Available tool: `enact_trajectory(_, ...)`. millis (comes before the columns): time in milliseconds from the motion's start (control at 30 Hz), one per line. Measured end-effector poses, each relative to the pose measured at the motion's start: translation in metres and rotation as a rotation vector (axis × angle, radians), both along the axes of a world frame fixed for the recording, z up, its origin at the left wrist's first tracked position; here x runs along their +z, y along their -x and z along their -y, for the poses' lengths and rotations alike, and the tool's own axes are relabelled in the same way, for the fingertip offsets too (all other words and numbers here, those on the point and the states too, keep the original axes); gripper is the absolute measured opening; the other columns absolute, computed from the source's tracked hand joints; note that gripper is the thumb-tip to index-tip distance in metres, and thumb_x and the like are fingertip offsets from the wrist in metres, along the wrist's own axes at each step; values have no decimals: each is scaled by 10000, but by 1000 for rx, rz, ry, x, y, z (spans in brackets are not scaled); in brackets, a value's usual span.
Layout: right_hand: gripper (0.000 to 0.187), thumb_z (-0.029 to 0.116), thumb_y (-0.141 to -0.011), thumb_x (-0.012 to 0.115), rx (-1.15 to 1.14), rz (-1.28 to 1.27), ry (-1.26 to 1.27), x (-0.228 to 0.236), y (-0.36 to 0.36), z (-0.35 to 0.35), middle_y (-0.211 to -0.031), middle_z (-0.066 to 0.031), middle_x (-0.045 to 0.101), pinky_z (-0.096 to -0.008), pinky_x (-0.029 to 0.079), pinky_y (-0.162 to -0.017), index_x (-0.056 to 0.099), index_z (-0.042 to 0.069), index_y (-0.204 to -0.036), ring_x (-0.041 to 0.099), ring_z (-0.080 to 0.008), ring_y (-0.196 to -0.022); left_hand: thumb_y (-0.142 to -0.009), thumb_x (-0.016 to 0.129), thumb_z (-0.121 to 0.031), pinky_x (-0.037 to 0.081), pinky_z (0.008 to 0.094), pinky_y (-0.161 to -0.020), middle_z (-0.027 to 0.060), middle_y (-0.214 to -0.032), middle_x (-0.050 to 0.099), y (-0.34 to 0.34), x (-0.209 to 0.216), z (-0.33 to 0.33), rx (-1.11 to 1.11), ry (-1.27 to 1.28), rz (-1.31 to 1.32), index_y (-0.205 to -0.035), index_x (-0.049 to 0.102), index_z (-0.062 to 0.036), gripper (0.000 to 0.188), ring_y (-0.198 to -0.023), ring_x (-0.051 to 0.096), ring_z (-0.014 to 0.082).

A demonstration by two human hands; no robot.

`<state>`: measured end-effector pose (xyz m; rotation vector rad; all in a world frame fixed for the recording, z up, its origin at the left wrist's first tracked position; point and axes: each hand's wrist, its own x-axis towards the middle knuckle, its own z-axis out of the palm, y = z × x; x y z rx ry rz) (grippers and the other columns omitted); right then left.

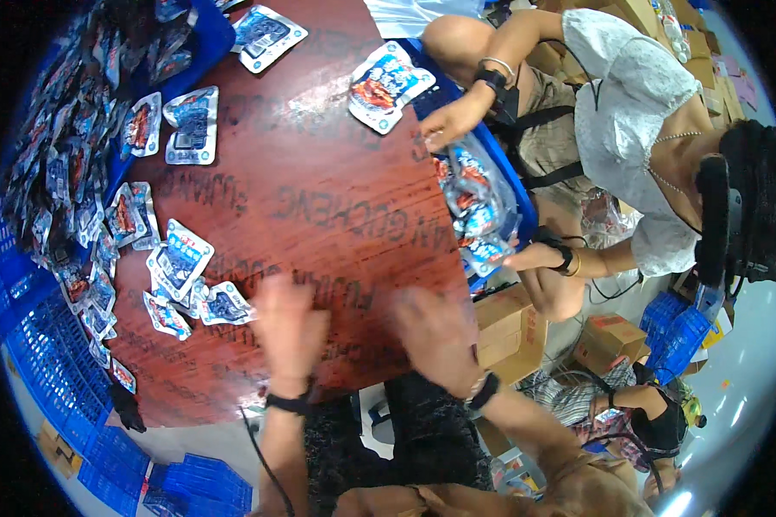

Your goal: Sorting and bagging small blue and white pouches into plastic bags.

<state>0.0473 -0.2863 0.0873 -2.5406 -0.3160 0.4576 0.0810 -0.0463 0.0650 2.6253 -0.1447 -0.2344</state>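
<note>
Pouches point(227, 304) lie near left hand point(291, 332); it and right hand point(438, 338) blur, we cannot tell grip. Likely gathering step; next needs edge pinch.

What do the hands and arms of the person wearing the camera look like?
Both are bare human hands, without gloves, blurred here. The left hand has a black band at its wrist; the right hand has a dark wristband too. A thin dark cable runs by the left forearm.

Reddish-brown table point(276, 129), pale grey floor point(200, 441)
</note>
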Motion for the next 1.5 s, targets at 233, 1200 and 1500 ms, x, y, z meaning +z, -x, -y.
enact_trajectory(233,604,443,-798,665,82,55,83,-50,-23,-160,-1418,-97,418,-633,217,-986,523,128,-1293,342,-287,-1326,-873,597,-196,187,477,-1135,284,-1468,291,86,-54,-283,825,-368,214,-1366,377,71,603,-1379,259,403)
enact_trajectory(1200,456,383,-918,508,1312,1003,475,25,-590,-648,-1288,-164,550,-472,434,-971,532,129,-1296,534,-381,-1167,-840,604,-412,170,636,-1070,176,-1478,322,31,-56,-250,905,-50,-26,-1330,452,-32,638,-1389,212,416)
enact_trajectory(1500,409,202,-888,519,1203,499,750,23,-487,-668,-1232,-204,564,-426,427,-985,539,20,-1254,549,-360,-1122,-879,561,-375,184,646,-1051,184,-1475,329,72,-56,-276,906,-175,-36,-1343,441,-38,586,-1381,223,427)
